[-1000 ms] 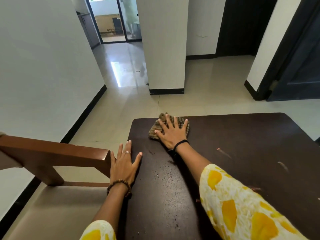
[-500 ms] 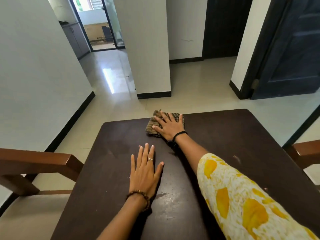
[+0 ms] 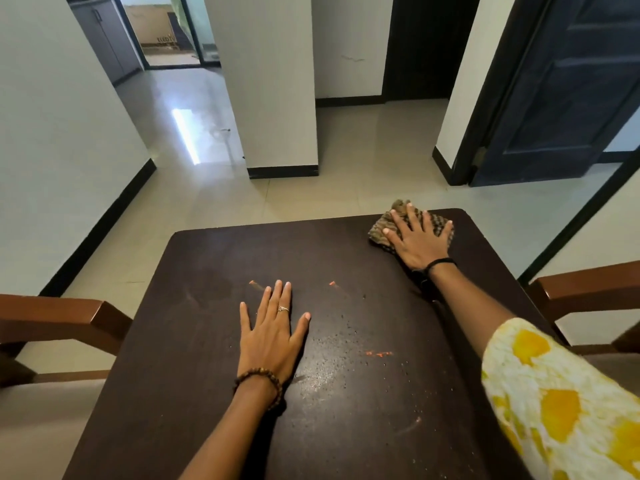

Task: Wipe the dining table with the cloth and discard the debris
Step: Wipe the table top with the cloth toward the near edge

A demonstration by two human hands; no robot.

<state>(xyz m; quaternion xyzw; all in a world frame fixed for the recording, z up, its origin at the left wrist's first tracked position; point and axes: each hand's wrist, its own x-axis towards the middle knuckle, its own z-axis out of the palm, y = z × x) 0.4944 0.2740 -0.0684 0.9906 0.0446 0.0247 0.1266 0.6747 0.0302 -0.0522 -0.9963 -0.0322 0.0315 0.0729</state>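
The dark brown dining table [image 3: 194, 341] fills the lower half of the view. My right hand [image 3: 420, 239] lies flat, fingers spread, on a brown striped cloth [image 3: 377, 233] at the table's far right corner. My left hand [image 3: 272, 336] rests palm down on the bare wood near the middle, holding nothing. Orange crumbs [image 3: 379, 354] and small specks lie scattered between and in front of my hands, with more orange bits [image 3: 254, 283] near my left fingertips.
Wooden chairs stand at both sides: one at the left [image 3: 62, 320], one at the right [image 3: 585, 289]. Beyond the table is tiled floor [image 3: 346, 188], a white pillar [image 3: 277, 98] and a dark door [image 3: 568, 91] at the right.
My right hand has slid the cloth along the far edge to the far right corner. My left hand has stayed flat on the table. The view has turned left to right.
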